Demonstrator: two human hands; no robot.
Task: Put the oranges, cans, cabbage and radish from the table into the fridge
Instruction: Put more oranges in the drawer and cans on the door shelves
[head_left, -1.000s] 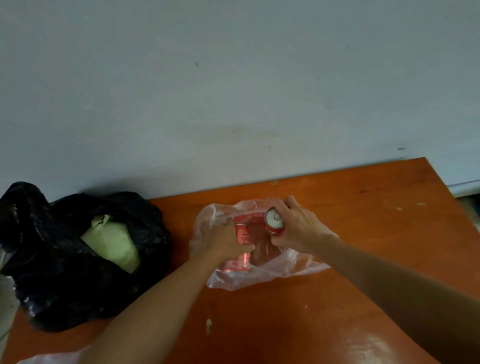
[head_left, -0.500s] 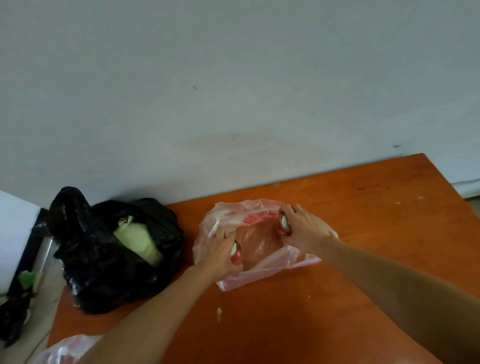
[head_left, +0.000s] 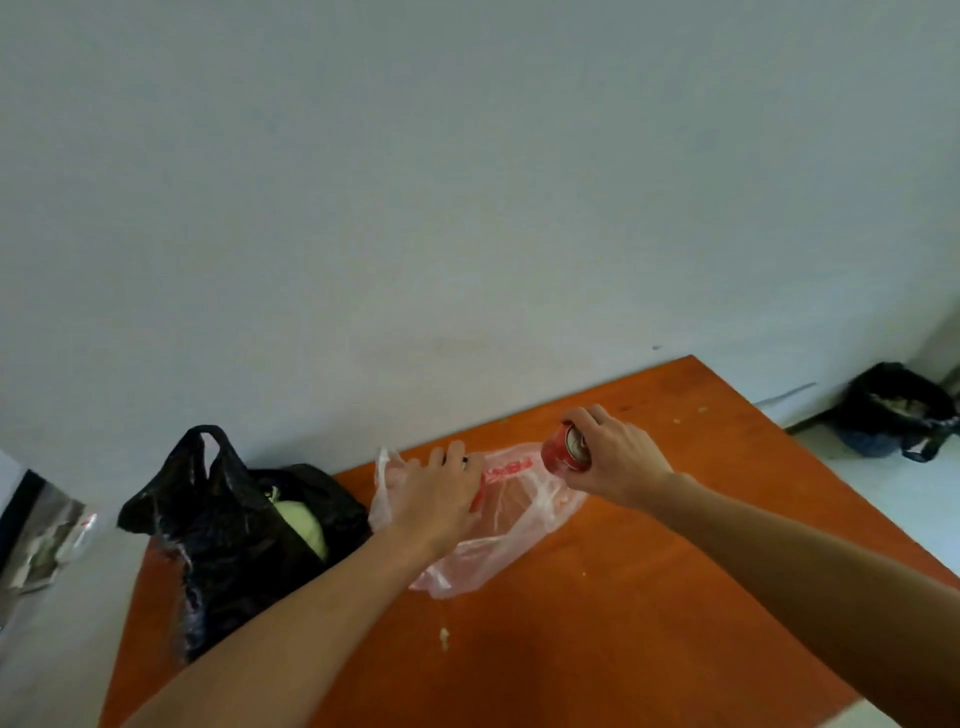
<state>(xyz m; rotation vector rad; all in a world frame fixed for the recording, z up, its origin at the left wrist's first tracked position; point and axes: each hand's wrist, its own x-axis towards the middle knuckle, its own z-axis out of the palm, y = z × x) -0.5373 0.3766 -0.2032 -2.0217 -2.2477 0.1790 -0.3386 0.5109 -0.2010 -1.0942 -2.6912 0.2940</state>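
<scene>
Holding a red can (head_left: 566, 449), the right hand (head_left: 621, 460) sits at 2 o'clock of the pink bag (head_left: 511, 525). Its grip is clamped round the can body, and the can is tilted with its top toward the camera. The right forearm enters from 4 o'clock. The left hand (head_left: 441, 493) lies palm-down on the bag with fingers bent; whether its grip clamps anything cannot be told. At 9 o'clock of the bag, the cabbage (head_left: 304, 525) sits in a black bag (head_left: 223, 519) on the surface (head_left: 675, 597).

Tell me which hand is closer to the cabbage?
Left. The left hand is over the pink bag, near the cabbage; the right hand holds a red can farther off.
</scene>
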